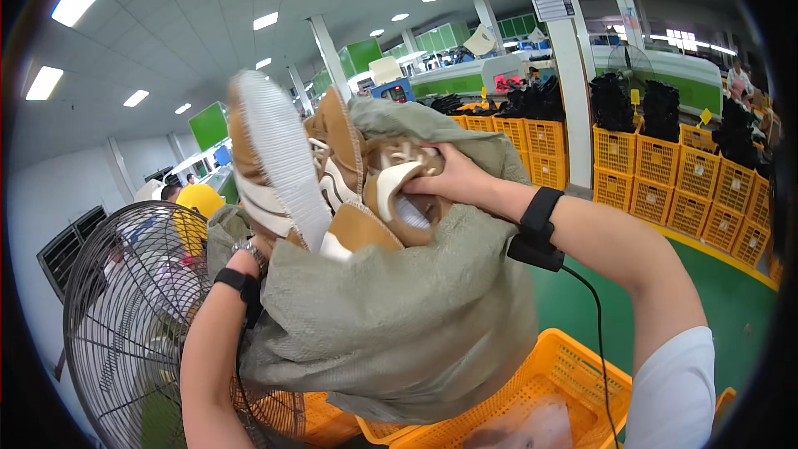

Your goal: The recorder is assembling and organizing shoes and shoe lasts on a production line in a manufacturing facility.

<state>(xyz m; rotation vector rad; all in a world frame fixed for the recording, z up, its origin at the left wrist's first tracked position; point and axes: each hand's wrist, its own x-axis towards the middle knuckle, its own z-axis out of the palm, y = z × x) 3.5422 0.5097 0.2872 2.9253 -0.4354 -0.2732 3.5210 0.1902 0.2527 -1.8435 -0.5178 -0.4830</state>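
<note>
A grey-green woven sack [399, 316] stands in front of me with its mouth open, full of tan and white sneakers. My right hand [445, 176] reaches into the mouth and grips a tan sneaker with white laces [387, 191], its thumb at the shoe's opening. On the left, another sneaker with a white ribbed sole [283, 141] stands upright, its sole turned to the right. My left hand [261, 243] is at the sack's left side by that shoe; its fingers are hidden. More tan and white sneakers [339, 137] are bunched between them.
A black wire fan [125, 299] stands close at my left. Below the sack is a yellow plastic crate [573, 357] with a clear plastic bag inside. Stacked yellow crates [657, 166] bearing black items line the right, beside a white pillar [572, 91]. People work in the background.
</note>
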